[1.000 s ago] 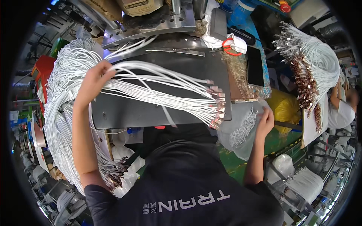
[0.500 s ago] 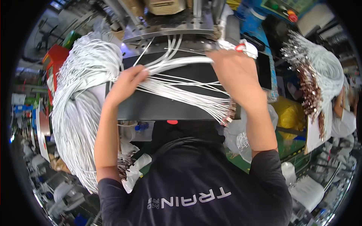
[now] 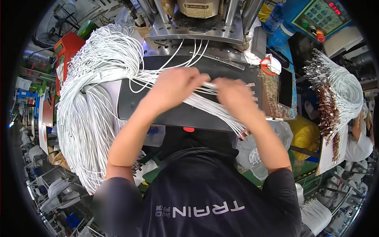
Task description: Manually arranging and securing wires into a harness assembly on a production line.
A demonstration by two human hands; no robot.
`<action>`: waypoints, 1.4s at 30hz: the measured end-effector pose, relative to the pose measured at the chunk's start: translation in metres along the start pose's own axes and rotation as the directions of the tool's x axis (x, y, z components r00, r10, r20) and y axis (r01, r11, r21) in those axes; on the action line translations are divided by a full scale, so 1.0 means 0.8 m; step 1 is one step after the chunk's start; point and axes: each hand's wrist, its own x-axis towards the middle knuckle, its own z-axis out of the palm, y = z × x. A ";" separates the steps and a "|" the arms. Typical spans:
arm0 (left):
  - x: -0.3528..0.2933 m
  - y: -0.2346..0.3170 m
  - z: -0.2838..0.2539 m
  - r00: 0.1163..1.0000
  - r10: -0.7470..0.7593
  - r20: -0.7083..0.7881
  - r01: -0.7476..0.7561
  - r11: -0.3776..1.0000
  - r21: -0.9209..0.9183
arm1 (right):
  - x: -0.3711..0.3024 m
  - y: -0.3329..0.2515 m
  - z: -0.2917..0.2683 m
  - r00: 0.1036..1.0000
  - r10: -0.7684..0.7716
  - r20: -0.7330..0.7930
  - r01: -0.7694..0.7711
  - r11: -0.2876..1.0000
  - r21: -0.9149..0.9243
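Observation:
Over the black work surface (image 3: pixel 138 104), my left hand (image 3: pixel 175 86) is closed around a bundle of thin white cables (image 3: pixel 209 86). Close beside it, my right hand (image 3: pixel 237 96) has its fingers curled on the same bundle; it is somewhat blurred. A short stretch of cable shows between the two hands. Below them, more white cables (image 3: pixel 211 107) slant toward the front right and finish in small brown-and-metal ends (image 3: pixel 244 135). Several similar ends peek out right of my right hand. From under the press, a few loose cables (image 3: pixel 193 59) run toward my left hand.
A large heap of white cables (image 3: pixel 89 118) hangs over the left side. At the back stands a metal press (image 3: pixel 197 31). On the right lie an orange-red ring with white wrapping (image 3: pixel 270 65) and a black phone (image 3: pixel 286 91). A control panel (image 3: pixel 321 19) stands back right; another cable bundle (image 3: pixel 343 91) hangs far right.
My hands have come close together: the left moved right along the cables, and the right came nearer to me from the back. The whole view has also shifted slightly.

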 end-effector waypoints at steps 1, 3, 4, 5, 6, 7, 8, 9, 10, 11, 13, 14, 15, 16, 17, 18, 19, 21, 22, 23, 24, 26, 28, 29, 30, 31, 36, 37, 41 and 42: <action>-0.002 0.005 -0.005 1.000 0.001 0.001 -0.001 1.000 -0.005 | -0.002 0.004 -0.002 0.994 0.074 0.080 -0.070 0.997 -0.044; -0.006 0.008 -0.016 0.914 -0.193 0.358 0.300 0.913 -0.275 | -0.015 0.023 0.001 1.000 0.022 0.022 -0.020 0.997 -0.075; -0.007 0.010 -0.018 0.812 -0.235 0.534 0.464 0.814 -0.348 | -0.020 0.033 0.005 0.998 -0.039 -0.044 0.035 0.994 -0.102; -0.019 0.011 0.004 0.811 -0.249 0.529 0.474 0.810 -0.345 | -0.023 0.034 0.009 0.988 -0.114 -0.105 0.100 0.987 -0.125; -0.026 0.010 0.046 0.793 -0.053 0.608 0.507 0.610 -0.609 | -0.019 0.030 0.013 0.987 -0.118 -0.106 0.104 0.987 -0.125; -0.032 0.003 0.075 0.779 0.159 0.606 0.538 0.326 -0.778 | -0.013 0.021 0.018 0.975 -0.167 -0.147 0.165 0.986 -0.022; -0.030 -0.002 0.077 0.779 0.158 0.607 0.537 0.330 -0.776 | -0.004 0.014 0.024 0.959 -0.207 -0.196 0.225 0.971 0.077; -0.031 -0.005 0.081 0.804 0.091 0.587 0.541 0.297 -0.787 | -0.003 0.012 0.030 0.941 -0.238 -0.243 0.284 0.943 0.175; -0.031 -0.008 0.083 0.824 0.023 0.566 0.541 0.265 -0.798 | 0.002 0.021 0.038 0.941 -0.235 -0.242 0.281 0.943 0.178; -0.026 -0.005 0.087 0.836 -0.025 0.548 0.538 0.234 -0.810 | 0.009 0.042 0.041 0.969 0.034 -0.246 0.105 0.842 0.529; -0.008 0.005 0.093 0.841 -0.014 0.542 0.519 0.308 -0.798 | 0.029 0.072 0.048 0.889 0.458 0.002 -0.116 0.222 0.968; -0.002 0.009 0.096 0.845 -0.016 0.535 0.502 0.371 -0.781 | 0.027 0.061 0.049 0.891 0.454 0.003 -0.115 0.219 0.969; 0.003 0.010 0.097 0.849 -0.016 0.529 0.483 0.433 -0.761 | 0.019 0.039 0.052 0.956 0.290 -0.036 -0.060 0.316 0.947; 0.008 0.005 0.100 0.850 -0.016 0.527 0.481 0.433 -0.762 | 0.012 0.017 0.055 0.992 0.115 -0.061 0.009 0.402 0.915; 0.014 -0.001 0.102 0.869 -0.078 0.488 0.481 0.365 -0.797 | 0.009 0.006 0.055 0.995 -0.064 -0.073 0.095 0.472 0.876; 0.022 -0.007 0.104 0.881 -0.142 0.451 0.472 0.296 -0.830 | 0.006 0.015 0.054 0.995 -0.065 -0.076 0.098 0.473 0.875; 0.031 -0.012 0.103 0.888 -0.206 0.412 0.453 0.228 -0.862 | 0.000 0.036 0.051 0.999 -0.050 -0.001 0.032 0.627 0.778; 0.053 -0.028 0.090 0.885 -0.254 0.391 0.431 0.125 -0.894 | -0.008 0.061 0.042 0.990 0.020 0.136 -0.086 0.861 0.501; 0.061 -0.036 0.083 0.873 -0.305 0.380 0.404 0.019 -0.914 | -0.006 0.056 0.041 0.991 0.016 0.135 -0.083 0.860 0.503; 0.064 -0.041 0.080 0.857 -0.355 0.372 0.367 -0.085 -0.926 | -0.004 0.048 0.039 0.978 -0.027 0.206 -0.076 0.876 0.476; 0.064 -0.043 0.082 0.857 -0.356 0.371 0.366 -0.084 -0.927 | 0.000 0.037 0.033 0.959 -0.063 0.276 -0.071 0.891 0.448; 0.064 -0.047 0.092 0.875 -0.291 0.388 0.371 -0.116 -0.922 | 0.010 0.040 0.033 0.935 -0.092 0.342 -0.064 0.906 0.418; 0.065 -0.047 0.098 0.883 -0.251 0.396 0.376 -0.127 -0.918 | 0.036 0.066 0.048 0.906 -0.014 -0.424 0.115 0.970 0.212; 0.062 -0.045 0.099 0.875 -0.256 0.411 0.399 -0.099 -0.911 | 0.042 0.067 0.057 0.904 -0.013 -0.427 0.115 0.970 0.215; 0.058 -0.043 0.100 0.866 -0.261 0.426 0.423 -0.071 -0.903 | 0.047 0.065 0.065 0.910 -0.012 -0.415 0.079 0.986 0.147; 0.057 -0.042 0.101 0.858 -0.265 0.440 0.445 -0.046 -0.894 | 0.050 0.062 0.072 0.916 -0.010 -0.402 0.044 0.996 0.075; 0.057 -0.050 0.117 0.870 -0.271 0.412 0.450 0.098 -0.887 | 0.053 0.061 0.087 0.912 -0.038 -0.408 0.096 0.988 0.125; 0.058 -0.052 0.120 0.882 -0.258 0.394 0.442 0.168 -0.881 | 0.056 0.065 0.084 0.912 -0.035 -0.408 0.094 0.988 0.125; 0.059 -0.039 0.126 0.903 -0.238 0.358 0.425 0.373 -0.825 | 0.058 0.079 0.062 0.844 0.312 0.437 -0.527 0.328 0.784; 0.059 -0.034 0.127 0.906 -0.261 0.334 0.420 0.440 -0.794 | 0.057 0.078 0.066 0.837 0.320 0.443 -0.523 0.235 0.819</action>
